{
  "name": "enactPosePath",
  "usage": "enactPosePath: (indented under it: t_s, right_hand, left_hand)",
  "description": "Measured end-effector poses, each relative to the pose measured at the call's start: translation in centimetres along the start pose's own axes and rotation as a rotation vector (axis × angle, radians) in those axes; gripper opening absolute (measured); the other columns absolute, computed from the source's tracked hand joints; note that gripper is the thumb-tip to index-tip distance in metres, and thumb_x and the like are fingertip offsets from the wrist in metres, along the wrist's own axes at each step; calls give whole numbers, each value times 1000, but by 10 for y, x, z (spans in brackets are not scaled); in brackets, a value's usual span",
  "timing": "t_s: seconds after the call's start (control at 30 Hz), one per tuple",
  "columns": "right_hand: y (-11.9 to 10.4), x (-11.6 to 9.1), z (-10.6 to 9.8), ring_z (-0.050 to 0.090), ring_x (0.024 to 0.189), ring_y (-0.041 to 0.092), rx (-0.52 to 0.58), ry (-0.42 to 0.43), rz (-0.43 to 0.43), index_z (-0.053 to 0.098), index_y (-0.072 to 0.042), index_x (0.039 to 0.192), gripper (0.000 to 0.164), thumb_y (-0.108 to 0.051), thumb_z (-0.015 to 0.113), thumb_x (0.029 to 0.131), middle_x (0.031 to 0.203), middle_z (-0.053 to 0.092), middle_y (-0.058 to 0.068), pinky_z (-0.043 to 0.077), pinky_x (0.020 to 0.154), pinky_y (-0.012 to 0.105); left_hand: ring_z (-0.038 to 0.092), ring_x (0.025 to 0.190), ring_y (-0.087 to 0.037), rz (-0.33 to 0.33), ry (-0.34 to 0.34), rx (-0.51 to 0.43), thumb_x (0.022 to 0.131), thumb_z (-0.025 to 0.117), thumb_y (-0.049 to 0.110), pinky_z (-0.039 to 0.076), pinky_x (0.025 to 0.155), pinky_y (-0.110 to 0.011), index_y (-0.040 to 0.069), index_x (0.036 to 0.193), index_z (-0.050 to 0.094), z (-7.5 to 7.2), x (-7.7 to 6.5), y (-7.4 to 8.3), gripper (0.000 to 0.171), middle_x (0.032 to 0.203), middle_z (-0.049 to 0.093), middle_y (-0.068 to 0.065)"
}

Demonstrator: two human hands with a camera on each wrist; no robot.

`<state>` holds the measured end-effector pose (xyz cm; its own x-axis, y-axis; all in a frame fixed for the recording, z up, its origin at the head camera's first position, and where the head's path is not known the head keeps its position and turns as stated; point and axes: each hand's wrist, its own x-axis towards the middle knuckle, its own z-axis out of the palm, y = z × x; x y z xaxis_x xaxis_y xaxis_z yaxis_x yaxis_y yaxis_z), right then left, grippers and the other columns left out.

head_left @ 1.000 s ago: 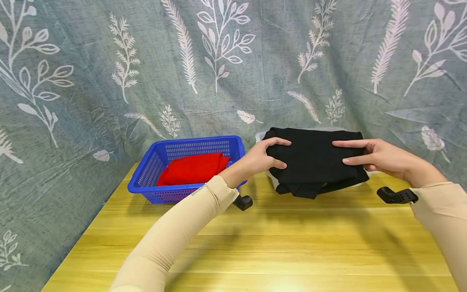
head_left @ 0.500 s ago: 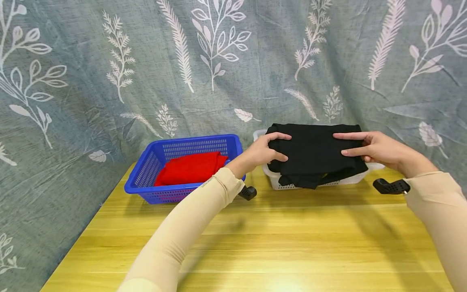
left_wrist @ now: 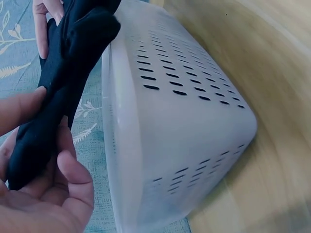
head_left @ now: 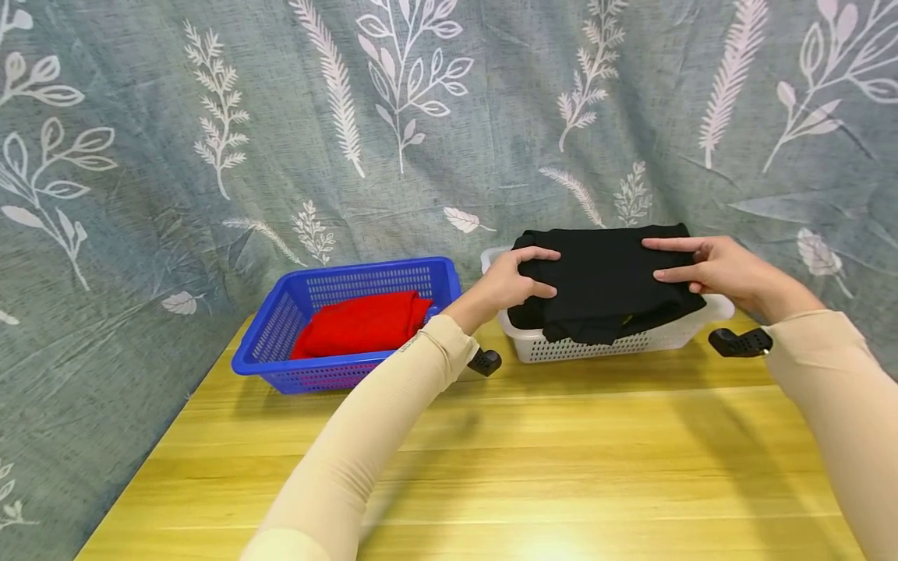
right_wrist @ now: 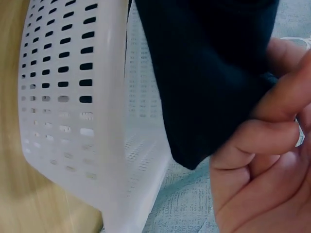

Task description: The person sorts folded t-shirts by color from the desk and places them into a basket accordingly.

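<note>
A folded black garment (head_left: 603,273) is held level over the white perforated basket (head_left: 596,345) at the back right. My left hand (head_left: 507,282) grips its left end, thumb and index finger on top and the other fingers curled beneath, as the left wrist view shows. At the opposite end my right hand (head_left: 730,273) pinches it the same way, with fingers (right_wrist: 233,150) bent under the cloth in the right wrist view. The garment's front edge hangs over the basket's near rim. Most of the basket's inside is hidden by the cloth.
A blue perforated basket (head_left: 281,364) with a folded red cloth (head_left: 361,323) in it stands left of the white one. Both are on a wooden table (head_left: 491,467). A grey-green curtain (head_left: 281,140) with white leaf prints hangs close behind them.
Both hands have moved the black garment up and back in the head view, showing more of the white basket's front wall. The head view has shifted slightly. The grips look unchanged.
</note>
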<state>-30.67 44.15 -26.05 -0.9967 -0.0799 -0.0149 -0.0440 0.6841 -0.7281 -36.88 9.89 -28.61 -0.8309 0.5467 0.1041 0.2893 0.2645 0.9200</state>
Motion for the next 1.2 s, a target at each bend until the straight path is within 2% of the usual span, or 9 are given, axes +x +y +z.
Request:
enactPosePath:
  t_s: [0.27,0.33,0.43,0.6,0.7,0.8,1.0,1.1,1.2]
  right_hand:
    - [-10,5,1,56,67,14,2,84,-22,42,-27,167,71,-34,74,104,78,51,-6,46,63,30]
    - [-12,5,2,58,69,13,-11,100,-36,41,-26,167,70,-33,73,105,108,64,6,45,63,31]
    - [-13,7,4,61,72,13,-33,127,-41,41,-26,167,69,-35,71,106,130,56,7,44,64,32]
    - [-15,9,5,67,75,12,-61,169,-44,44,-28,166,67,-38,72,105,106,53,3,49,70,28]
    - [-14,11,6,68,75,11,-67,153,-48,43,-26,166,67,-36,71,106,134,56,14,48,75,23]
    - [-11,12,8,68,76,10,-72,126,-41,42,-23,167,67,-34,70,106,158,43,26,45,78,21]
    - [-5,15,12,68,75,11,-69,86,-33,40,-20,167,66,-30,68,108,160,39,30,48,79,17]
    - [-4,15,12,68,75,7,-34,47,-26,38,-15,168,65,-24,65,110,162,36,33,51,72,22]
    - [-5,14,10,70,78,-1,-15,32,-13,35,-9,168,62,-18,59,112,165,33,36,52,69,24]
  left_hand:
    - [41,158,-26,77,126,142,95,82,6,43,125,-48,31,143,68,5,9,-1,56,170,44,0]
    - [40,159,-26,97,153,176,95,81,7,41,126,-48,32,144,68,6,11,-2,56,170,45,0]
    - [45,156,-27,130,186,213,96,80,7,43,125,-48,31,145,67,9,11,-4,56,168,48,-1]
    - [50,152,-29,149,230,284,98,80,10,44,124,-48,33,147,64,15,12,-5,56,164,53,1]
    - [48,153,-31,142,228,305,98,79,11,43,124,-50,31,147,64,17,11,-9,55,164,53,-1]
    - [46,154,-32,133,208,306,98,80,11,43,123,-52,28,147,64,18,10,-14,55,165,52,-4]
    - [45,155,-33,102,182,329,98,80,13,43,123,-52,28,148,62,18,7,-19,55,166,50,-6]
    - [56,145,-34,70,182,455,101,77,18,49,118,-49,28,152,59,18,4,-17,55,158,59,-9]
    - [62,132,-32,41,211,703,105,69,25,54,108,-46,31,155,57,19,1,-14,51,145,66,-9]
